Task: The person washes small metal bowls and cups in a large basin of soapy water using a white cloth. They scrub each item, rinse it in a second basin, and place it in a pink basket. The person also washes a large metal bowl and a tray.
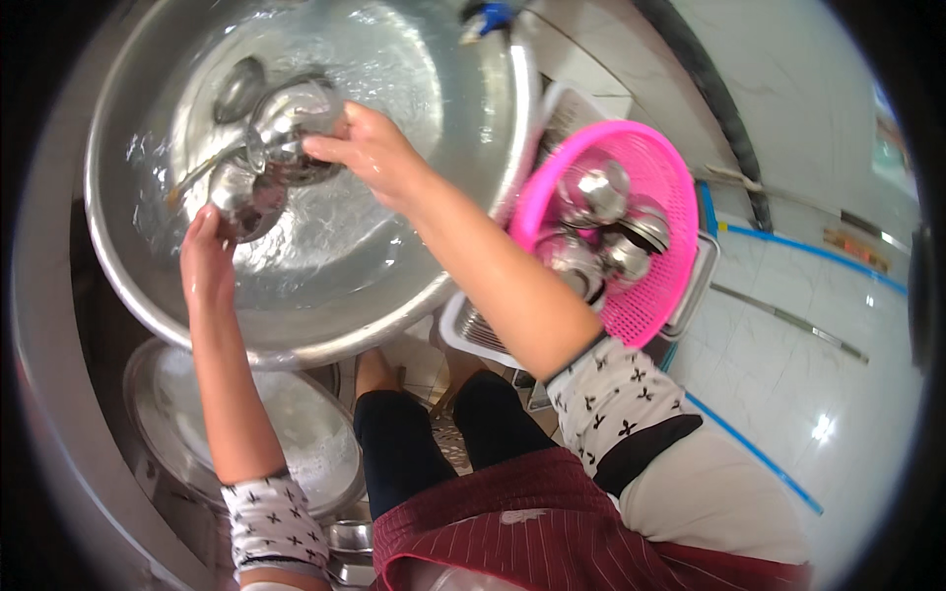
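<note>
A wide metal basin point(310, 347) of water stands before me. Over its left half, my right hand point(377, 151) grips a shiny round metal bowl point(295, 111) from its right side. Just below it to the left, my left hand point(207, 255) holds a smaller shiny metal bowl point(247, 196) at its lower left edge. The two vessels overlap or touch; I cannot tell which. A thin handle-like piece point(211, 173) sticks out to the left between them. Behind them, an oval metal piece point(240, 89) lies in the basin, blurred by the water.
A pink perforated plastic basket point(643, 306) with several metal bowls point(591, 196) rests right of the basin on a light tray point(469, 329). A large round metal vessel point(295, 436) sits below left. A blue-handled object point(495, 16) is at the far rim. A black hose point(709, 81) runs behind.
</note>
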{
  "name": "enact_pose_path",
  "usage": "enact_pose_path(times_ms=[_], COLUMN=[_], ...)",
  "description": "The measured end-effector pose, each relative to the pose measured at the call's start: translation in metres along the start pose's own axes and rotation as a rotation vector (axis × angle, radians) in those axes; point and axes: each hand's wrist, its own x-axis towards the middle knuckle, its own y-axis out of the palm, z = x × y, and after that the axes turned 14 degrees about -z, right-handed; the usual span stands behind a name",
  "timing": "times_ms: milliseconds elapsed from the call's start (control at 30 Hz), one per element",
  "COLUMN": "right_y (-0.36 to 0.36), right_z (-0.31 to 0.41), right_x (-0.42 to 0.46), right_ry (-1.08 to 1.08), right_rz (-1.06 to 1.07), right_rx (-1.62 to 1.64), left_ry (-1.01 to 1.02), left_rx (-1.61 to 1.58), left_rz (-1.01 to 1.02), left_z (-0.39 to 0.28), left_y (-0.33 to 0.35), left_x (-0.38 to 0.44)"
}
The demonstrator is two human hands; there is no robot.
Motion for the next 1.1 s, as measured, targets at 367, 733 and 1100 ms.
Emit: enact_pose_path(times_ms=[367,733,1100], right_y=[-0.282,-0.262,-0.129], right_z=[0.138,0.044,0.1], right_x=[-0.267,-0.288,-0.217], right_ry=[-0.153,0.094,-0.513], right_rz=[-0.631,-0.967,-0.594], right_rx=[0.71,-0.135,-0.918], left_ry=[-0.462,0.925,1.323], left_rx=[0.084,0.694,1.386], left_rz=[0.617,0.575,-0.091], left_z=[0.051,0.077,0.02], left_y=[0.199,0.2,0.114], left_x=[-0.267,-0.275,0.025])
